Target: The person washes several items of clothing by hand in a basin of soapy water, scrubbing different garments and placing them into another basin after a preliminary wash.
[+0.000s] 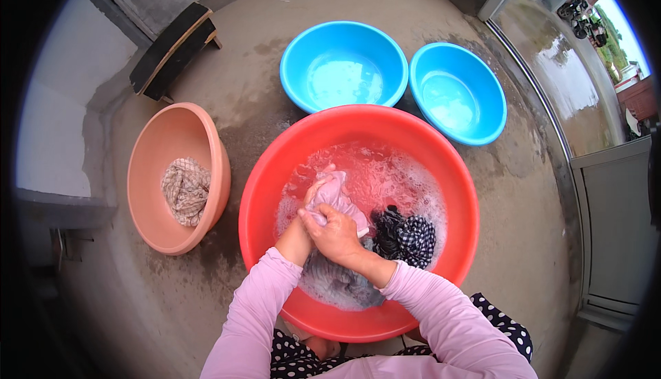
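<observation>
A large red basin (461, 214) of soapy water sits in front of me. Over it my left hand (305, 210), partly hidden behind my right one, grips a pale pink cloth (344, 196). My right hand (334, 236) is closed on the same cloth, crossing in front of my left wrist. Just right of my hands, dark clothing (387, 234) and a dark checked cloth (416, 241) lie in the water. Grey fabric (330, 279) is partly submerged beneath my wrists.
A peach basin (148, 207) holding a checked cloth (184, 192) stands left. Two blue basins (303, 55) (489, 97) sit beyond the red one. A black wooden stool (169, 52) is back left, by the wall. A doorway with metal track (558, 131) is at the right, motorbikes outside.
</observation>
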`<action>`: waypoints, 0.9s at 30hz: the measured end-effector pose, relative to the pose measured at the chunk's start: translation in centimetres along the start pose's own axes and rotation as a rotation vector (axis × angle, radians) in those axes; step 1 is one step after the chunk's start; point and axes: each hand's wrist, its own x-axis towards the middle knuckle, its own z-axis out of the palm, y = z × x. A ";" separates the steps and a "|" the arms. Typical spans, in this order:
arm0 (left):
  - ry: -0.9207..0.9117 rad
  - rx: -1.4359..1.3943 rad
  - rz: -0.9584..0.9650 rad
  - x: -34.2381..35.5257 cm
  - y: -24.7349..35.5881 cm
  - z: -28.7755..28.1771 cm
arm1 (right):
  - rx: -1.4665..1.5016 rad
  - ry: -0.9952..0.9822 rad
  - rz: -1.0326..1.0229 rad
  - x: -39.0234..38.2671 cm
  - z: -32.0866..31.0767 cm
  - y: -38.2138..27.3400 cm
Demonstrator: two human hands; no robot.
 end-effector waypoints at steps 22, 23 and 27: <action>0.264 0.170 -0.045 2.0 1.0 -1.7 | 0.035 0.065 0.142 2.9 0.6 2.8; 0.287 0.108 -0.115 1.8 0.1 1.9 | -0.009 0.063 0.101 2.0 -0.5 2.6; 0.203 -0.025 0.021 -0.7 0.0 3.4 | 0.098 -0.053 0.050 0.1 -0.4 0.4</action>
